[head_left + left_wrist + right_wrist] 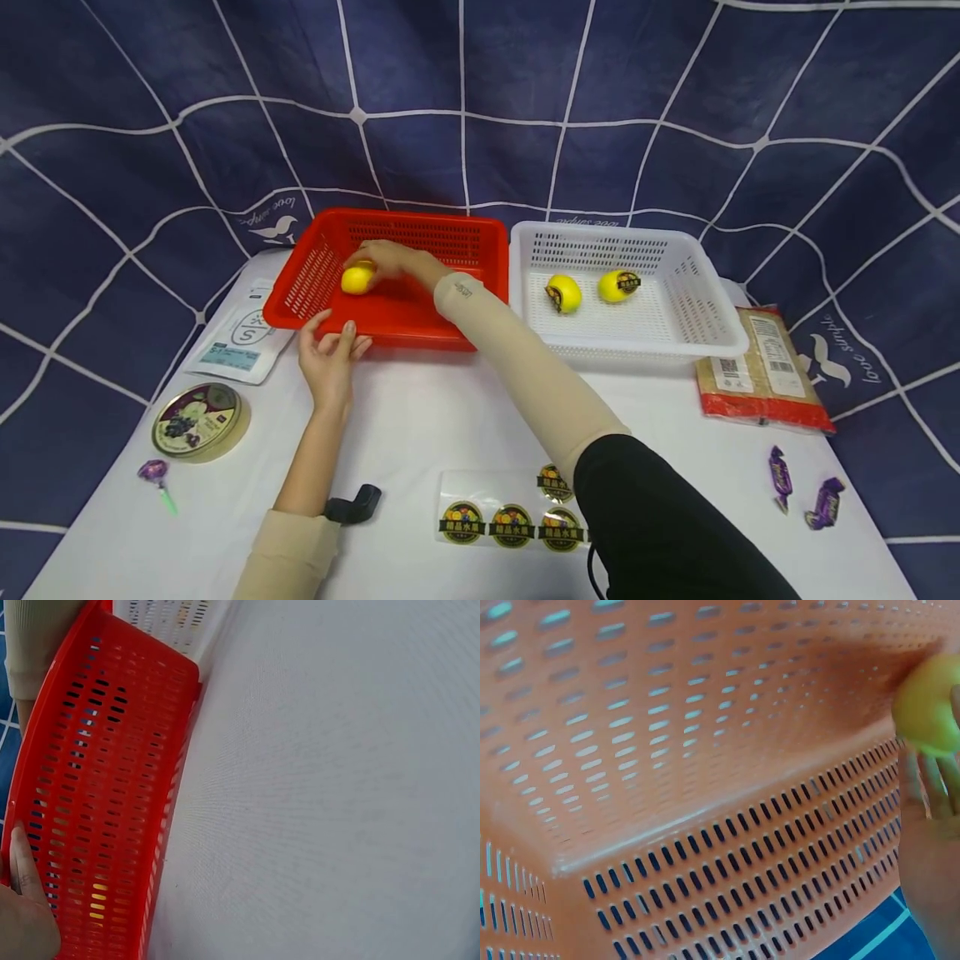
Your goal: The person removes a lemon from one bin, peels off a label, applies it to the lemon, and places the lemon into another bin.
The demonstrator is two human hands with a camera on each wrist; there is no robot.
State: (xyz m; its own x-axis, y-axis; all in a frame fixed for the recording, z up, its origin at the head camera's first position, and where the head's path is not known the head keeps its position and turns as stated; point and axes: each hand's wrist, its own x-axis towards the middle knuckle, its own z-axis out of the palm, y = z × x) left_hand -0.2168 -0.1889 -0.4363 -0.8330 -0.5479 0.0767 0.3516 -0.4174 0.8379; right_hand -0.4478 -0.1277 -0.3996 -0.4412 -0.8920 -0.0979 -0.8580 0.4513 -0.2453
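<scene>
In the head view my right hand (386,260) reaches into the left part of the red basket (420,336) and grips a yellow lemon (356,279). The right wrist view shows the lemon (928,705) against the fingers, close to the basket's perforated wall. My left hand (330,358) holds the front rim of the red basket near its left corner. From the left wrist, its thumb (26,870) lies along the outside of the rim. Two lemons with dark labels, one on the left (564,294) and one on the right (617,286), lie in the white basket (637,342).
A sheet of round stickers (487,487) lies in front. Left are a white pouch (240,333), a round tin (201,423) and a lollipop (153,472); a black object (356,506) is beside the left forearm. Right are a brown-and-red package (761,367) and two purple candies (780,477).
</scene>
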